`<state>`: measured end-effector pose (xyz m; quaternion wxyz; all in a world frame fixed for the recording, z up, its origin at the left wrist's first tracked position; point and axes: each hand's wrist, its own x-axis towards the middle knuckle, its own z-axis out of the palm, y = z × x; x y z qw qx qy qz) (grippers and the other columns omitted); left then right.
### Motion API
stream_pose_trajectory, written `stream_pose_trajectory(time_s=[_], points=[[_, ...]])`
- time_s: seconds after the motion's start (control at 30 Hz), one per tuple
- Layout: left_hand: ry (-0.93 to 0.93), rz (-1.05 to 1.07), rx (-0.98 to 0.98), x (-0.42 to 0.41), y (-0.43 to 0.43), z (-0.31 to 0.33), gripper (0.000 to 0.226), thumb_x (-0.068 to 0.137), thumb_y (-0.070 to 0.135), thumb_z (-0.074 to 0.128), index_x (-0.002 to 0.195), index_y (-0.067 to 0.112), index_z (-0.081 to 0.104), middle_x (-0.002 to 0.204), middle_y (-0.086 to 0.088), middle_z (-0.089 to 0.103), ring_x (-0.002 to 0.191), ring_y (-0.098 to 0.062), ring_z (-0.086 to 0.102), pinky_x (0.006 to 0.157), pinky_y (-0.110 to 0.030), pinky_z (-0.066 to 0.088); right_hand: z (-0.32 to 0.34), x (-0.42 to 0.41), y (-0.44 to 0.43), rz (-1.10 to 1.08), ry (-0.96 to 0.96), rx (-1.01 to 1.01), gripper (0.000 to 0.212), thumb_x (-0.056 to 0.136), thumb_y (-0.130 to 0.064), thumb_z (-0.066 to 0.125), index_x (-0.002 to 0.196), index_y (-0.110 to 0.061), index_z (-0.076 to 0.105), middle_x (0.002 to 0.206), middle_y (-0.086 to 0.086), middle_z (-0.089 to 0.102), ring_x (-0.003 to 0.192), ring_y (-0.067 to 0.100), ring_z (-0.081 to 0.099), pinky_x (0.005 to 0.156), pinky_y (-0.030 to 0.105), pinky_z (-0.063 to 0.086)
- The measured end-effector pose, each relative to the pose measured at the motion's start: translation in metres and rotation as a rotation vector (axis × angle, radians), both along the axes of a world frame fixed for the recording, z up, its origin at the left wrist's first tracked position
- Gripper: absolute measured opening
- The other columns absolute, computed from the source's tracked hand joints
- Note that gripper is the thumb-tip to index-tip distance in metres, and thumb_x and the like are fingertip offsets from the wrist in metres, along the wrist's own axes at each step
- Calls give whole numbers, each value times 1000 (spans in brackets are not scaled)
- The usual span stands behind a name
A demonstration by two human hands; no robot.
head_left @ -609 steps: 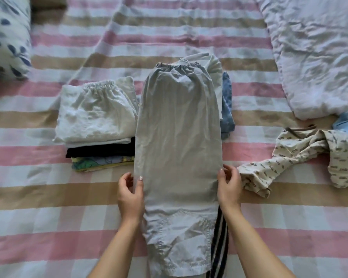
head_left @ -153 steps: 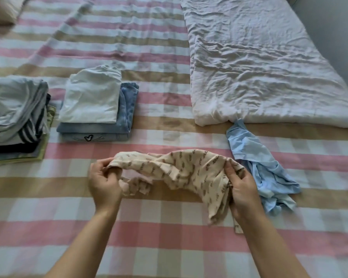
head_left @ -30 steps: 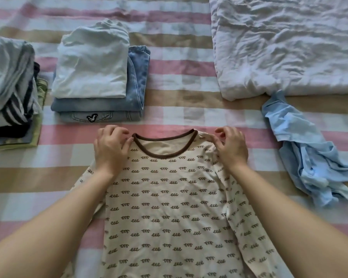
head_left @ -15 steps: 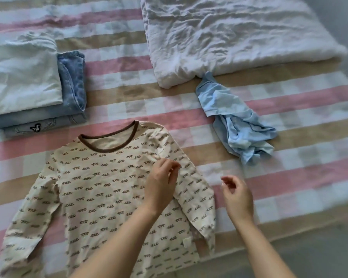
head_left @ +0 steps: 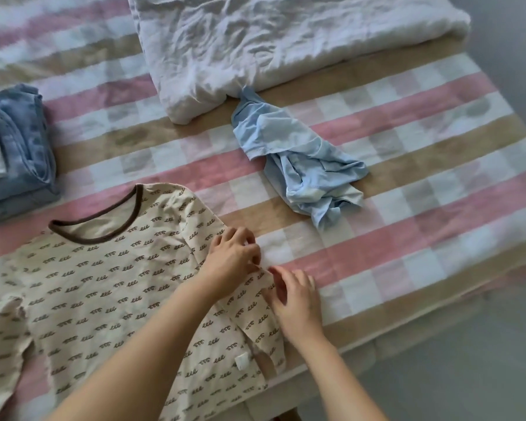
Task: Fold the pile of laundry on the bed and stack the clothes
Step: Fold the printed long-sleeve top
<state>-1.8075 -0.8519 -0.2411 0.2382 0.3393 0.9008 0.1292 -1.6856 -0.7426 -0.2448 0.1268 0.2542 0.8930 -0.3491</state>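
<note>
- cream patterned shirt (head_left: 104, 284) lies flat, front up, on the checked bed (head_left: 407, 238) at its near edge, brown neckband at the far end
- right hand (head_left: 298, 302) is at the shirt's right sleeve (head_left: 255, 314), fingers (head_left: 275, 276) curled onto its outer edge; can't tell if they've really got cloth
- left hand (head_left: 231, 256) is just beyond it, up by the shirt's shoulder, fingers bunched together, pinching the sleeve fabric
- crumpled light blue garment (head_left: 301, 165) sits past the shirt's right side, well apart
- folded jeans (head_left: 22, 153) are off the shirt's far left, with something white on top
- rumpled white quilt (head_left: 255, 41) is farthest from the shirt, touching the blue garment
</note>
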Motion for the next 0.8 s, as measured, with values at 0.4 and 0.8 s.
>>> stream_pose_trajectory(time_s=[0.4, 0.8], points=[[-196, 322, 475, -16, 19, 34, 24, 82, 10, 66, 79, 29, 52, 96, 8, 62, 100, -19, 48, 93, -48, 37, 38, -11, 42, -270, 91, -630, 26, 70, -24, 73, 86, -19, 53, 79, -5, 65, 71, 10, 63, 53, 24, 50], [54, 282, 230, 3, 43, -11, 26, 80, 17, 67, 106, 17, 66, 120, -1, 56, 120, -28, 36, 96, -34, 16, 6, 30, 61, -457, 142, 120, 54, 74, -41, 73, 117, -11, 58, 110, 4, 57, 104, 23, 47, 86, 34, 39]])
